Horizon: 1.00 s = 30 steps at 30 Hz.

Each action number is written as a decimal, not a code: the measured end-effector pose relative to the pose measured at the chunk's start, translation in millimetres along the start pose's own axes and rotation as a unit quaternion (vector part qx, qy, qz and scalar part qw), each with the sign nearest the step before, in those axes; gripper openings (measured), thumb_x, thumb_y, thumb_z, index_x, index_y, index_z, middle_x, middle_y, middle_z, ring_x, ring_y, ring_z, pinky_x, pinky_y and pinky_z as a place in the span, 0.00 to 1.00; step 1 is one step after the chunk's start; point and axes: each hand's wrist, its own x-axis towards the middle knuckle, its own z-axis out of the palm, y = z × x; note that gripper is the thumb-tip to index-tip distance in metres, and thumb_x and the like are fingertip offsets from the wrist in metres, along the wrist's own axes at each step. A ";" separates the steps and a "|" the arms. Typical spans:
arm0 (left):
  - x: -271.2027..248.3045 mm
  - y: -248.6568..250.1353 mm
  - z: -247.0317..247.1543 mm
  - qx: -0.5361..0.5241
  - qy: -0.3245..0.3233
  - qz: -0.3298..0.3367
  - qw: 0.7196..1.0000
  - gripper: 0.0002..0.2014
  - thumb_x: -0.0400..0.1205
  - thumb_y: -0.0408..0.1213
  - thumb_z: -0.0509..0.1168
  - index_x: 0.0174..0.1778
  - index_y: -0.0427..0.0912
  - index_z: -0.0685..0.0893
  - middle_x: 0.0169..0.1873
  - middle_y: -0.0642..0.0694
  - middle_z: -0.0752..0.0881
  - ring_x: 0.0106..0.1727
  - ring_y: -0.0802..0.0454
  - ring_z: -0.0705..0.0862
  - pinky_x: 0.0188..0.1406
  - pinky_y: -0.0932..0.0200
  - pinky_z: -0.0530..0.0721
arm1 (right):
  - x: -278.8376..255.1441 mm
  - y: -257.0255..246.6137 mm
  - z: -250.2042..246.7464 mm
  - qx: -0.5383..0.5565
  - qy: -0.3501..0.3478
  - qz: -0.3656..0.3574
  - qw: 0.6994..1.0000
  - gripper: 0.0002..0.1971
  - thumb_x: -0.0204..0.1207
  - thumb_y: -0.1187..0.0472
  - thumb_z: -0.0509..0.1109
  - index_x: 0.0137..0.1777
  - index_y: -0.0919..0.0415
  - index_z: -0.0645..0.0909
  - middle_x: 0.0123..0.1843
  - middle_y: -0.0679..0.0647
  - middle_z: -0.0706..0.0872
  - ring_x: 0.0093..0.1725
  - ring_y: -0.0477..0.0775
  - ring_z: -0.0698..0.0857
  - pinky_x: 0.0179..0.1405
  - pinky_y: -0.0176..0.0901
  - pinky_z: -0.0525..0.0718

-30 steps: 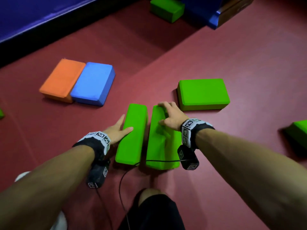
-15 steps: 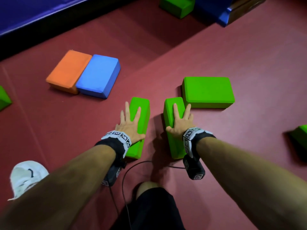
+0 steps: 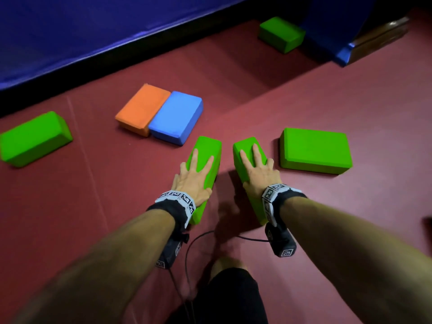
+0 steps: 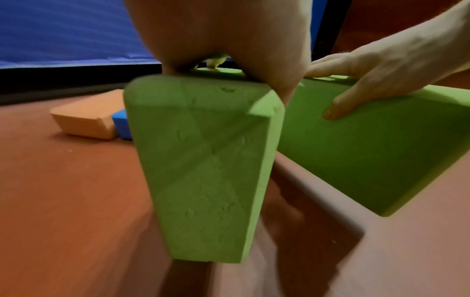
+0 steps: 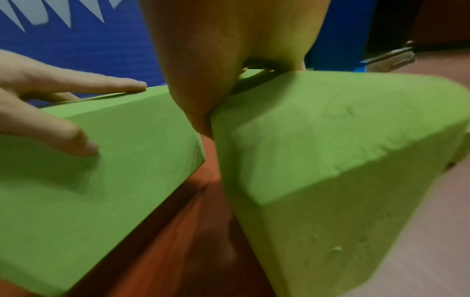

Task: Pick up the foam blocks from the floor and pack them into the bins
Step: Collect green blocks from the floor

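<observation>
Both hands are down on foam at once. The left hand [image 3: 195,178] grips the top of the left green block [image 3: 207,148], fingers spread along the upper face and thumb wrapped over the inner side. The right hand [image 3: 258,170] does the same on the right green block [image 3: 245,146]; in the left wrist view its thumb presses into that block's inner side face. The 2 blocks stand on their narrow edges, side by side with a gap between them, angled apart like a V toward the near end. From the left wrist view the left block's near end looks raised above the red floor [image 3: 350,101], with shadow under it; whether the right one is clear of the floor I cannot tell.

Just right of the right hand, a third green block [image 3: 315,150] lies flat. To the far left, an orange block [image 3: 140,108] and a blue block [image 3: 176,118] lie flat and touching each other, the blue one near the left green block's far end. At the left edge another green block [image 3: 32,139] sits well apart. A far green block [image 3: 281,33] rests beside the blue wall padding [image 3: 93,31]. No bins are in view.
</observation>
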 end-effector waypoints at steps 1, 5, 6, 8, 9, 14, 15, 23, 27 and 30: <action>-4.6 -8.1 -8.2 -0.002 0.011 -0.007 1.000 0.46 0.79 0.48 0.68 0.85 0.66 0.42 0.84 0.46 0.31 0.78 0.33 0.58 0.67 0.40 0.76 | -0.5 -10.5 -9.3 0.001 0.000 -0.007 1.000 0.49 0.76 0.51 0.70 0.85 0.41 0.37 0.86 0.52 0.31 0.76 0.73 0.60 0.63 0.64 0.78; -39.6 -54.2 -45.3 -0.021 0.052 -0.041 0.998 0.46 0.77 0.46 0.69 0.84 0.68 0.45 0.85 0.49 0.33 0.78 0.35 0.58 0.65 0.42 0.75 | -11.1 -69.9 -50.2 -0.003 0.024 -0.044 0.999 0.46 0.79 0.52 0.68 0.85 0.42 0.37 0.86 0.53 0.32 0.75 0.73 0.61 0.63 0.65 0.78; -49.1 -66.8 -53.7 -0.022 0.063 -0.047 0.997 0.46 0.77 0.45 0.69 0.85 0.68 0.46 0.85 0.49 0.33 0.77 0.35 0.59 0.64 0.43 0.75 | -13.7 -85.7 -59.6 0.000 0.031 -0.054 0.998 0.46 0.79 0.51 0.68 0.85 0.42 0.37 0.86 0.54 0.32 0.75 0.73 0.61 0.63 0.65 0.78; -68.8 -99.5 -74.6 -0.021 0.090 -0.062 0.994 0.46 0.76 0.41 0.68 0.85 0.67 0.49 0.86 0.49 0.36 0.76 0.35 0.60 0.64 0.43 0.74 | -20.2 -123.6 -78.1 -0.003 0.056 -0.077 0.995 0.44 0.80 0.48 0.66 0.86 0.44 0.39 0.86 0.56 0.33 0.74 0.74 0.62 0.62 0.65 0.78; -78.6 -120.5 -86.7 -0.025 0.104 -0.070 0.992 0.45 0.75 0.39 0.67 0.84 0.67 0.51 0.86 0.49 0.37 0.76 0.35 0.61 0.64 0.43 0.73 | -23.7 -147.1 -87.7 -0.009 0.079 -0.088 0.993 0.42 0.81 0.47 0.64 0.86 0.45 0.39 0.86 0.56 0.34 0.73 0.74 0.63 0.60 0.64 0.78; -98.1 -216.3 -144.1 -0.041 0.169 -0.104 0.979 0.43 0.78 0.43 0.67 0.85 0.66 0.50 0.86 0.48 0.39 0.79 0.33 0.59 0.67 0.40 0.74 | -17.2 -248.6 -135.1 -0.040 0.155 -0.128 0.979 0.37 0.84 0.44 0.58 0.86 0.46 0.41 0.87 0.58 0.38 0.73 0.73 0.64 0.59 0.63 0.79; -103.9 -228.1 -154.2 -0.043 0.178 -0.110 0.977 0.43 0.79 0.44 0.67 0.85 0.66 0.48 0.86 0.47 0.38 0.80 0.32 0.58 0.67 0.39 0.74 | -18.1 -264.4 -144.1 -0.047 0.156 -0.133 0.978 0.37 0.84 0.44 0.58 0.86 0.46 0.41 0.87 0.58 0.38 0.74 0.73 0.64 0.58 0.63 0.79; -190.7 -288.3 -265.3 -0.058 0.156 -0.141 0.976 0.42 0.80 0.44 0.67 0.86 0.63 0.49 0.86 0.46 0.38 0.82 0.32 0.55 0.73 0.37 0.70 | -68.4 -379.2 -254.3 -0.038 0.097 -0.181 0.978 0.39 0.83 0.48 0.61 0.86 0.47 0.40 0.87 0.58 0.37 0.77 0.73 0.62 0.57 0.63 0.80; -245.3 -299.2 -332.8 -0.103 0.136 -0.159 0.972 0.43 0.79 0.46 0.68 0.86 0.64 0.50 0.86 0.48 0.37 0.82 0.32 0.55 0.70 0.36 0.73 | -112.6 -421.6 -331.1 -0.041 0.057 -0.186 0.980 0.41 0.82 0.48 0.64 0.86 0.47 0.40 0.87 0.58 0.38 0.77 0.73 0.62 0.58 0.63 0.81; -286.9 -303.8 -378.3 -0.130 0.136 -0.172 0.967 0.42 0.79 0.45 0.68 0.85 0.64 0.52 0.86 0.48 0.37 0.82 0.33 0.55 0.69 0.36 0.73 | -148.2 -446.5 -379.3 -0.043 0.042 -0.191 0.980 0.42 0.82 0.47 0.63 0.86 0.47 0.39 0.87 0.60 0.38 0.76 0.72 0.63 0.57 0.62 0.81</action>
